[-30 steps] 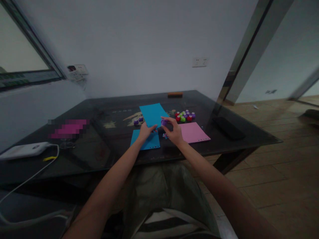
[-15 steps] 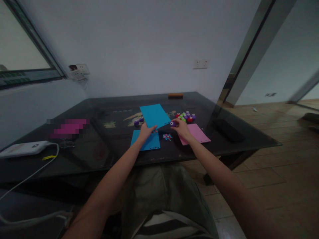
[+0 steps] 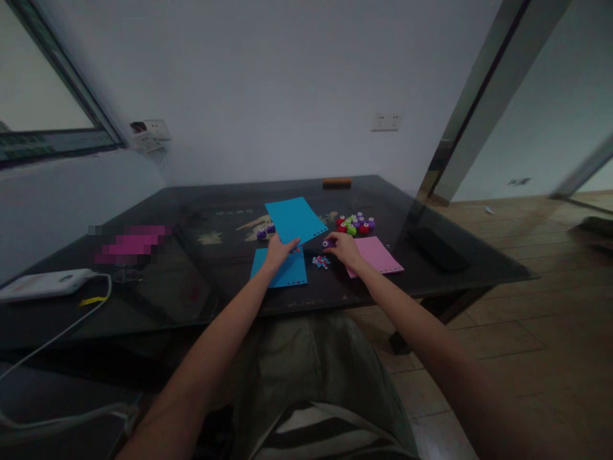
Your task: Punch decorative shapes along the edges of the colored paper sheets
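My left hand (image 3: 281, 253) grips the near edge of a blue paper sheet (image 3: 294, 218), held tilted over the table, with small holes along its lower right edge. My right hand (image 3: 343, 246) is closed around a small purple craft punch (image 3: 328, 244), just below the sheet's right corner; a small gap shows between them. Beneath the left hand lies a second blue sheet (image 3: 290, 271) with a row of holes along its near edge. Between the hands sits a small pile of blue, pink and white paper bits (image 3: 320, 262). A pink sheet (image 3: 378, 254), partly under the right forearm, also has holes.
Several red, green and purple craft punches (image 3: 355, 223) cluster behind my right hand; purple ones (image 3: 262, 234) stand left of the raised sheet. A black flat object (image 3: 438, 249) lies right, a brown bar (image 3: 337, 183) at the back, a white device (image 3: 45, 285) with a cable left.
My right hand has moved slightly left and down with the purple punch, away from the raised blue sheet's corner. The left hand still holds that sheet, nearly unmoved.
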`<move>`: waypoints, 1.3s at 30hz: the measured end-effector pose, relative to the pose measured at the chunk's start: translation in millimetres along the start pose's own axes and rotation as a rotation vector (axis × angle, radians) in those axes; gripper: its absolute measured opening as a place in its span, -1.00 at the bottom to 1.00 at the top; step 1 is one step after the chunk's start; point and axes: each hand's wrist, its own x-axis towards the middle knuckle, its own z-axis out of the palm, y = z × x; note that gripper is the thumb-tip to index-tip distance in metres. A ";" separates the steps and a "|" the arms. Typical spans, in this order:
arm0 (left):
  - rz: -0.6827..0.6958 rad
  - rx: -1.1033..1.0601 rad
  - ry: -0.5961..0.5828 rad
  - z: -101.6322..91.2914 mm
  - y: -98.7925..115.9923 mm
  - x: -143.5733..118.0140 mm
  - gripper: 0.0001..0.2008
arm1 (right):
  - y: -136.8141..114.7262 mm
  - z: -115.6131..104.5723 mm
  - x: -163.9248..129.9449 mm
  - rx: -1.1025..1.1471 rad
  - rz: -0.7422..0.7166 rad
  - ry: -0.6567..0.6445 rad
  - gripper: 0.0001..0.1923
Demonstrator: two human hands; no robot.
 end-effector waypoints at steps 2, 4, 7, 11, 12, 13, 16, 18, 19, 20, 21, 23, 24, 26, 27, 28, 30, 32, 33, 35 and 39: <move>0.001 -0.002 -0.001 0.0 -0.6 0.0 -0.77 | 0.8 1.0 -0.6 -0.026 0.029 -0.036 -0.75; 0.003 -0.008 0.001 -0.1 -0.1 -0.6 -0.76 | 0.5 1.2 -0.7 0.005 -0.002 0.011 -0.73; 0.006 -0.017 0.001 -0.3 1.5 -1.9 -0.76 | -1.1 1.1 -1.0 0.051 -0.044 0.060 -0.71; 0.016 -0.023 0.005 -0.3 3.1 -2.8 -0.76 | -3.5 1.8 -2.4 0.036 0.021 -0.046 -0.72; 0.020 -0.023 0.004 -0.4 3.4 -2.9 -0.76 | -4.2 1.9 -2.9 0.038 0.030 -0.044 -0.72; 0.022 -0.019 0.003 -0.4 3.6 -2.9 -0.76 | -4.9 1.9 -3.5 0.044 0.033 -0.033 -0.71; 0.008 0.001 -0.003 -0.7 4.4 -2.9 -0.75 | -6.8 1.3 -5.8 0.063 0.034 -0.033 -0.72; -0.029 0.031 -0.005 -1.1 4.4 -2.8 -0.72 | -7.3 1.1 -7.4 0.080 0.032 -0.051 -0.73; -0.052 0.056 -0.010 -1.3 4.2 -2.9 -0.70 | -7.3 1.1 -8.0 0.091 0.025 -0.051 -0.74; -0.071 0.089 -0.018 -1.6 3.7 -2.9 -0.67 | -7.1 1.3 -8.6 0.105 0.013 -0.042 -0.74; -0.082 0.129 -0.028 -2.0 2.9 -3.1 -0.63 | -6.9 1.4 -9.1 0.121 -0.003 -0.030 -0.73; -0.077 0.226 -0.030 -3.5 0.3 -3.7 -0.52 | -6.9 1.1 -9.9 0.155 -0.043 -0.002 -0.73; -0.063 0.282 -0.011 -4.6 -1.4 -4.1 -0.46 | -7.4 0.6 -10.3 0.168 -0.068 0.011 -0.72; -0.027 0.404 0.059 -7.5 -4.8 -5.0 -0.33 | -10.3 -1.3 -11.4 0.183 -0.125 0.031 -0.71; -0.004 0.463 0.103 -9.1 -5.9 -5.5 -0.28 | -12.7 -2.7 -12.2 0.184 -0.154 0.035 -0.70; 0.024 0.519 0.149 -10.7 -6.4 -6.0 -0.24 | -15.6 -4.1 -13.0 0.183 -0.183 0.034 -0.68; 0.099 0.610 0.236 -12.9 -5.1 -6.8 -0.22 | -22.4 -6.3 -14.9 0.176 -0.240 0.030 -0.67; 0.205 0.632 0.283 -12.5 -0.9 -7.4 -0.35 | -29.3 -6.5 -16.7 0.147 -0.292 0.034 -0.65; 0.262 0.604 0.261 -11.1 1.8 -7.9 -0.46 | -32.3 -5.6 -17.5 0.119 -0.318 0.039 -0.63; 0.359 0.483 0.113 -5.7 6.8 -9.5 -0.65 | -37.4 -2.3 -18.7 0.041 -0.365 0.048 -0.59; 0.419 0.236 -0.149 8.8 11.9 -15.8 -0.69 | -43.5 5.9 -20.3 -0.100 -0.454 0.029 -0.56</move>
